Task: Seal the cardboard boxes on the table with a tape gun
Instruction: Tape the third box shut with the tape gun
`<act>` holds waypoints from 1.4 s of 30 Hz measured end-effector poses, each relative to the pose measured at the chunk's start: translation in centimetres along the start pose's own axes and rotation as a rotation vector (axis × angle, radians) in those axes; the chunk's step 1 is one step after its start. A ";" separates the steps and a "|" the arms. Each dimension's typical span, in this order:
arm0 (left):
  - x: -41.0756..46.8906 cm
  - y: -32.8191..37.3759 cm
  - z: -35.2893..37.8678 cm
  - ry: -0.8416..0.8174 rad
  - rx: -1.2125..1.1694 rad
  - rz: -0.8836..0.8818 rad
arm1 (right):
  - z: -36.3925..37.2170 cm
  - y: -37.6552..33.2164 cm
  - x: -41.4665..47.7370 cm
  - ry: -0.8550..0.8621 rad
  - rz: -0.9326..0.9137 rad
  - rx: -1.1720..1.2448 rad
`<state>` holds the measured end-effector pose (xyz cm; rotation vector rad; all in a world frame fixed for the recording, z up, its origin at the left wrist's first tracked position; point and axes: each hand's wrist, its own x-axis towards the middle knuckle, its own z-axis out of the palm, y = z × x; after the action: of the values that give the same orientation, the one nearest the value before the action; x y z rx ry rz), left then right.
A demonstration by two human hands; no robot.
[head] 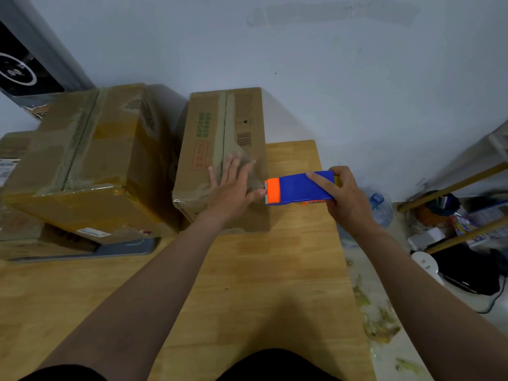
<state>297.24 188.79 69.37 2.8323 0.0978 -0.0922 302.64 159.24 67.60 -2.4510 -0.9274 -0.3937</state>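
Filling most of the view is a light wooden table [247, 270]. A big brown cardboard box [90, 160] with shiny tape all over it sits at the far left of the table, on a flat grey tray [123, 248]. A smaller brown cardboard box [220, 127] with green and red print stands just beside it, at the far edge near the far right corner. A strip of tape runs down the middle of its top.

The blue and orange plastic tape gun [299, 188] is up in the air, over the right edge of the table. Its orange end, the one with little teeth, is at the near right corner of the smaller box.

The right hand [346, 199] is wrapped tight round the blue end of the tape gun, with the pointer finger lying straight along the top. The left hand [233, 188] lies flat on top of the smaller box, fingers straight and spread wide, holding nothing. Its thumb reaches to the orange end.

A clear plastic bottle [380, 210] is on the floor past the right edge.
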 end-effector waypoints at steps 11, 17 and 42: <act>0.1 -0.3 -0.4 -0.064 0.000 -0.014 | -1.9 2.4 0.0 0.036 0.041 0.049; 0.0 0.0 -0.3 -0.058 0.017 -0.015 | -2.1 3.7 -2.1 0.033 0.147 0.044; 0.3 -0.3 -0.1 -0.038 0.031 -0.010 | 4.1 -0.4 -4.8 -0.652 0.539 -0.056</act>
<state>297.50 189.09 69.32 2.8595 0.1027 -0.1506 299.28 159.07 62.24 -2.7887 -0.4310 0.6021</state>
